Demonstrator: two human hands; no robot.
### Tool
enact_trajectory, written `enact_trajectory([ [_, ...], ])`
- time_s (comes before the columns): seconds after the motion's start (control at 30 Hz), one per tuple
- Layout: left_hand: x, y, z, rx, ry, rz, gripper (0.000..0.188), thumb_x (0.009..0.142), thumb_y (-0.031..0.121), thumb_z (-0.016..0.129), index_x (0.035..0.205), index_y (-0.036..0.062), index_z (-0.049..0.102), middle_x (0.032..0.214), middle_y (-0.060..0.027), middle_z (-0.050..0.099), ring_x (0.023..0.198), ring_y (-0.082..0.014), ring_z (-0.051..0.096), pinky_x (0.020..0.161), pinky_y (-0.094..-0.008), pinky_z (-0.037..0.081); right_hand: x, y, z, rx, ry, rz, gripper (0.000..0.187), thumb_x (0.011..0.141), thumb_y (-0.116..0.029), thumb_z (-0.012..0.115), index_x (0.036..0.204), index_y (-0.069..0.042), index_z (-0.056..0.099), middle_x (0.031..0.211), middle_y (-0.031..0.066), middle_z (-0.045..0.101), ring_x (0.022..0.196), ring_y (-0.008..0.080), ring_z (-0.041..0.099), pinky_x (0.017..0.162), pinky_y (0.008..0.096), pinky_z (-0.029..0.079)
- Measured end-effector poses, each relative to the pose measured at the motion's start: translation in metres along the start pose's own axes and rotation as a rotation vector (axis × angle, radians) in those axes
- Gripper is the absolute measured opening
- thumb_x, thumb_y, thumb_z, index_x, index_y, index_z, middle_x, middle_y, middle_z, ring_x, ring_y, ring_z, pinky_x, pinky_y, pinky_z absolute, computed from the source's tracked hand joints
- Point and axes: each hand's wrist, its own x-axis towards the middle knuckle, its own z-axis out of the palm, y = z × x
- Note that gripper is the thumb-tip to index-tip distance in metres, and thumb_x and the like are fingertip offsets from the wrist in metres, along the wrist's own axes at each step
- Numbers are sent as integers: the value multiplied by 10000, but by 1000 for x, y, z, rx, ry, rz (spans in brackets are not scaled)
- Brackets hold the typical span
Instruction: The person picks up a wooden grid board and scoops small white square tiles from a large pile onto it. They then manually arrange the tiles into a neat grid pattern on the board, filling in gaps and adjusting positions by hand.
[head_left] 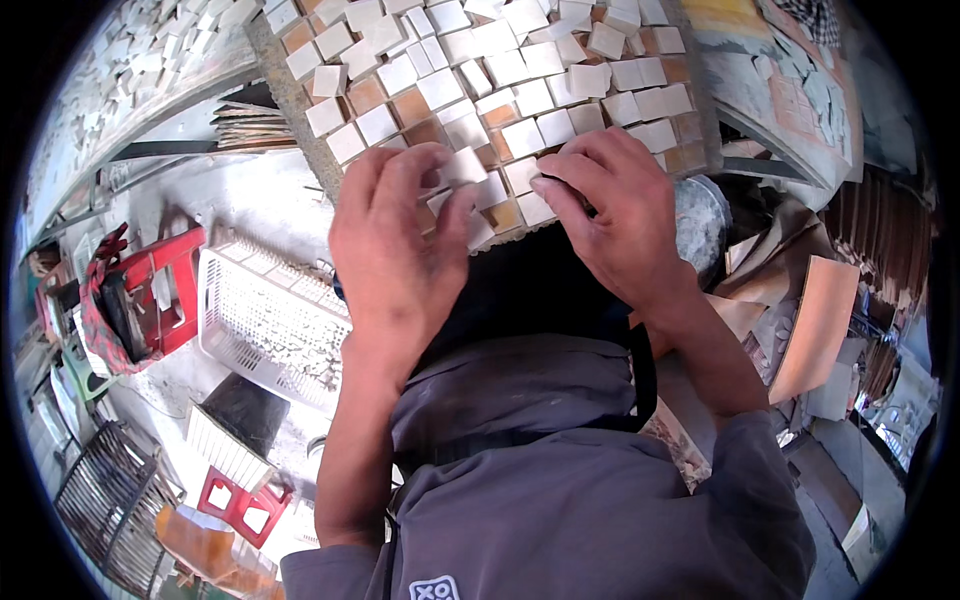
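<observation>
A board (290,110) in front of me is covered with small square tiles, white, cream and tan, some in rows and others loose on top. At its near edge, my left hand (398,235) has a white tile (465,168) between curled fingers and thumb, tilted above the others. To its right, my right hand (622,215) bends over the board, thumb and forefinger nearly together beside a cream tile (522,175). Whatever lies between those fingertips is too small or hidden to name. Tan squares (410,107) show between the white ones.
More loose tiles (150,60) lie heaped on a table at the far left. Below it, a white plastic basket (225,345) holds small pieces, near a red stool (180,290). A round bucket (700,220) stands under the board's right side, with stacked sheets (870,240) beyond.
</observation>
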Motion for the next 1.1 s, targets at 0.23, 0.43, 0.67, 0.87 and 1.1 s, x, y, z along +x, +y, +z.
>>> enact_trajectory([
  [0.23,-29,-9,-17,24,-11,-14,313,789,19,847,1069,42,709,983,-118,659,834,-285,683,750,-395,569,-1,-1,-5,48,9,33,161,835,20,808,990,-15,777,905,89,692,819,251,645,701,356,514],
  [0.43,-36,4,27,109,6,210,369,770,11,844,1106,78,707,965,-107,648,826,-312,655,719,-415,542,-1,-1,-3,95,94,34,108,824,-25,800,921,-46,757,847,72,679,783,288,642,713,399,517],
  [0.67,-39,-2,34,78,31,230,379,781,7,833,1131,70,704,935,-99,646,813,-303,653,702,-414,535,-6,-4,-9,139,45,53,171,842,47,799,1004,-1,774,927,95,696,839,247,654,721,344,527],
  [0.87,-42,-2,35,70,21,196,448,782,25,856,1197,80,698,974,-117,657,843,-303,671,724,-413,549,-12,-8,-2,177,59,19,147,818,14,794,949,-38,750,873,87,667,809,290,645,708,391,529],
  [1.1,-56,-11,20,145,18,115,492,766,39,880,1216,85,686,1008,-131,666,876,-312,681,735,-411,556,-16,-16,0,123,-46,-36,304,748,2,856,1033,-49,762,944,71,667,829,259,623,701,366,516],
])
